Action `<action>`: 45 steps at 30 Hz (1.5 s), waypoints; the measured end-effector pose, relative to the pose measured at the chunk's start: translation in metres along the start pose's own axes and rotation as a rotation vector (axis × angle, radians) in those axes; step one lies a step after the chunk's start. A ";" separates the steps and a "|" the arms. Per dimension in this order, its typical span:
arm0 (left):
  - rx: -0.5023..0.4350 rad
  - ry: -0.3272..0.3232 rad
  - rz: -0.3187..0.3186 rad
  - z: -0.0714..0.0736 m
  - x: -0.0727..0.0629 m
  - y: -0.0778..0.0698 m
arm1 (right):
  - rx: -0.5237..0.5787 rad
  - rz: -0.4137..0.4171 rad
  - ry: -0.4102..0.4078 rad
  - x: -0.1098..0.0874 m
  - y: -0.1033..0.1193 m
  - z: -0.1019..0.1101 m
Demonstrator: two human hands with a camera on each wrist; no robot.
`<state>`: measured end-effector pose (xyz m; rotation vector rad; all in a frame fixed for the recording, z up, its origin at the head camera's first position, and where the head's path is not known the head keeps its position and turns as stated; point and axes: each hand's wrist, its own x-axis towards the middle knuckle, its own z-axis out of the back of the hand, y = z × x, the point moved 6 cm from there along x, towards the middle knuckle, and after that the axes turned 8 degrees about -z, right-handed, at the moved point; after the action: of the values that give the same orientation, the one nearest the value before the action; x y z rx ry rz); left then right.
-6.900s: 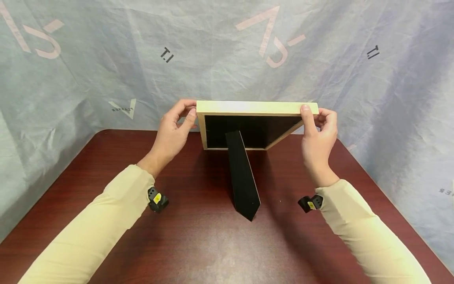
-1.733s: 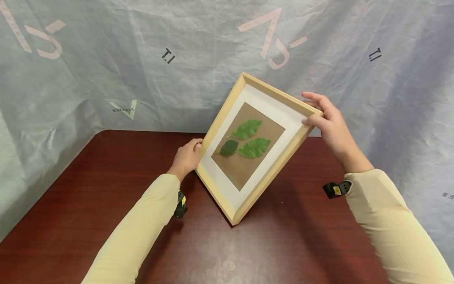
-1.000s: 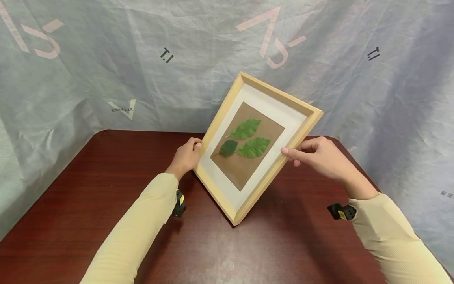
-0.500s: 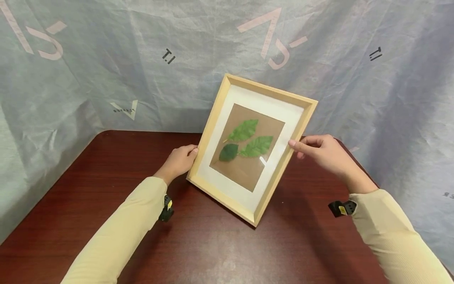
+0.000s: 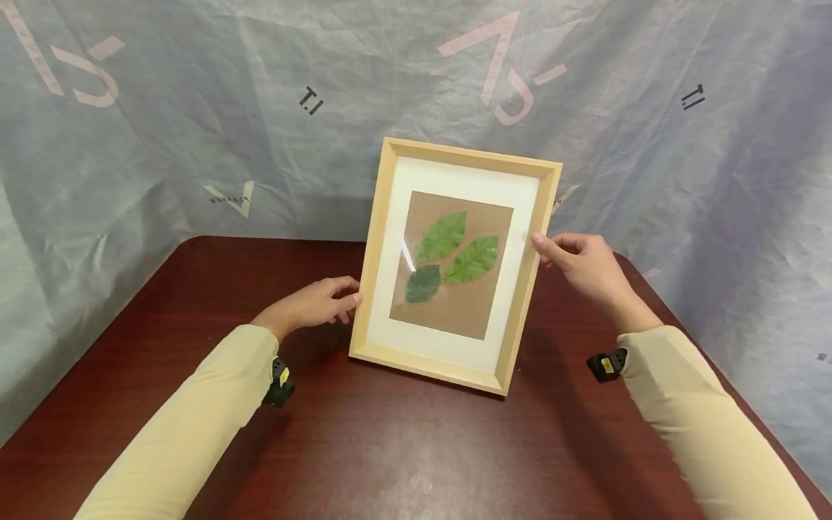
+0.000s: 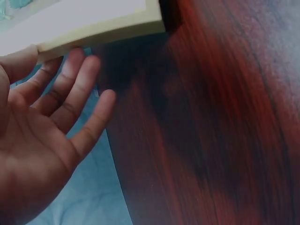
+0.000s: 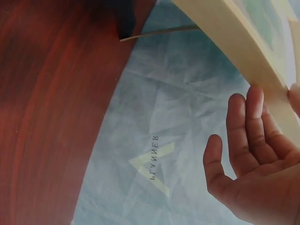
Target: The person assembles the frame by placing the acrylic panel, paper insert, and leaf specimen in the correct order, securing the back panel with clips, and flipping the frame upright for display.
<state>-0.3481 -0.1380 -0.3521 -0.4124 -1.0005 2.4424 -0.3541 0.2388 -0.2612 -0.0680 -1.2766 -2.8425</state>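
A light wooden picture frame (image 5: 377,245) stands on the table, leaning back and slightly turned, its lower right corner nearest me. Behind its glass, green leaves (image 5: 472,260) lie on brown backing inside a white mat. My left hand (image 5: 312,302) lightly pinches the left side low down; in the left wrist view the thumb meets the front edge and the little finger is held away. Higher up, my right hand (image 5: 588,267) pinches the right side, thumb in front and fingers behind. Part of a dark stand (image 7: 124,21) shows behind the frame in the right wrist view.
The dark red-brown table (image 5: 416,448) has rounded far corners. A grey-blue cloth (image 5: 260,130) with printed letters hangs behind it and along both sides. A black wrist camera (image 5: 279,383) sits at my left cuff, another (image 5: 606,366) at the right.
The frame, at first back-on with its stand toward me, now faces me. Lately it has turned closer to square and upright. My right hand has slid down from its top corner to its side.
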 end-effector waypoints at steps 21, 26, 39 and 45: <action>-0.029 0.041 -0.105 -0.008 -0.005 -0.001 | -0.173 0.181 0.409 -0.045 -0.046 -0.060; -0.051 0.044 -0.107 -0.011 -0.005 -0.001 | -0.176 0.172 0.395 -0.041 -0.047 -0.060; 0.079 -0.011 -0.104 -0.016 0.002 -0.008 | -0.137 0.084 0.382 -0.028 -0.052 -0.065; 0.088 -0.005 -0.055 -0.018 0.005 -0.008 | -0.117 0.070 0.371 -0.023 -0.053 -0.069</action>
<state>-0.3418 -0.1195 -0.3593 -0.3445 -0.8909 2.4293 -0.3350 0.2229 -0.3478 0.3856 -1.0110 -2.6960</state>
